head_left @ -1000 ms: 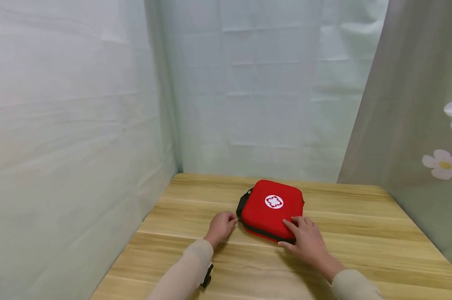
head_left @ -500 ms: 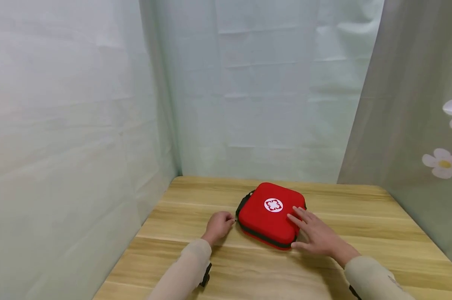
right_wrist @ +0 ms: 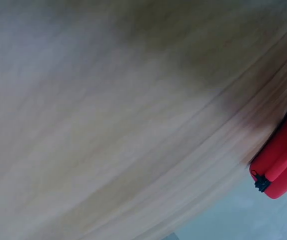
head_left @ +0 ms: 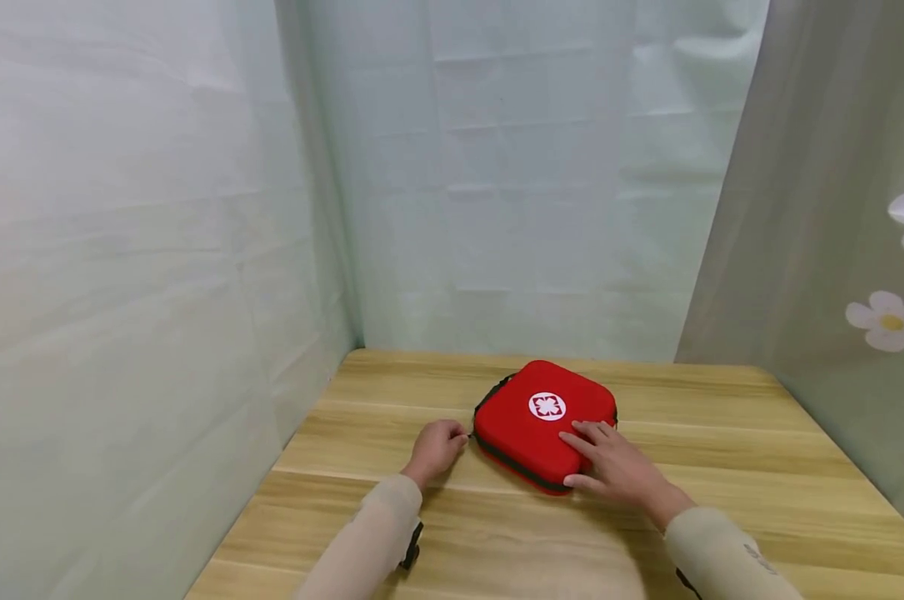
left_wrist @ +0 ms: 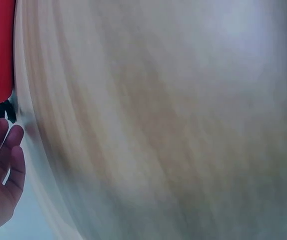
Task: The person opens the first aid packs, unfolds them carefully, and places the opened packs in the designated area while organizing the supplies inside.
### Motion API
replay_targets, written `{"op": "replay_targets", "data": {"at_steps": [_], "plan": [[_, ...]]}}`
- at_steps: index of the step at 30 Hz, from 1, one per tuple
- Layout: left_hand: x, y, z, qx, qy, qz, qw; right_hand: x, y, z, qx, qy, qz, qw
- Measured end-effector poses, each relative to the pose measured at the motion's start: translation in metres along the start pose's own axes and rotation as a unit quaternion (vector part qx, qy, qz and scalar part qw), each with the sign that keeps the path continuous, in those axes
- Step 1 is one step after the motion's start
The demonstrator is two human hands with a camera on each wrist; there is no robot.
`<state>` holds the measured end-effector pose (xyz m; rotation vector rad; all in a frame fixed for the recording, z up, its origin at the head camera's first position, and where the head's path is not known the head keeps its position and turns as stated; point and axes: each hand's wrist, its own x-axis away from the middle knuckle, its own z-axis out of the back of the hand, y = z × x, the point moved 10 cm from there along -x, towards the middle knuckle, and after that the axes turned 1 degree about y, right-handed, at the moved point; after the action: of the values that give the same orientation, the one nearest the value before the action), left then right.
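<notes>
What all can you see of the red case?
The red case is squarish, round-cornered, apparently fabric-covered, with a white emblem on top, a dark zip band along its near side and a dark strap at its left. It lies flat, askew on the table, lid down. The left hand pinches a zip pull at one corner; the right hand rests on top.

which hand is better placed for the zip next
Probably the left hand: it seems to pinch a zipper pull on the first-aid case, while the right hand rests on top.
</notes>
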<state>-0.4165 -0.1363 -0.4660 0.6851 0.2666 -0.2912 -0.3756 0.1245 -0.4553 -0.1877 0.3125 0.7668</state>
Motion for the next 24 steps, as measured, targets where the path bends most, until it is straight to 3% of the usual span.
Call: {"op": "replay_targets", "data": {"at_steps": [11, 18, 24], "plan": [[0.000, 0.005, 0.005, -0.007, 0.007, -0.007, 0.9999, -0.014, -0.002, -0.001, -0.021, 0.031, -0.078, 0.996], [0.002, 0.014, -0.002, 0.011, 0.002, -0.038, 0.9992, -0.021, -0.006, -0.001, -0.008, 0.063, -0.126, 0.990], [0.008, 0.031, -0.006, 0.043, 0.003, -0.096, 0.9944, -0.028, -0.015, -0.002, 0.039, 0.085, -0.171, 0.981]]}}
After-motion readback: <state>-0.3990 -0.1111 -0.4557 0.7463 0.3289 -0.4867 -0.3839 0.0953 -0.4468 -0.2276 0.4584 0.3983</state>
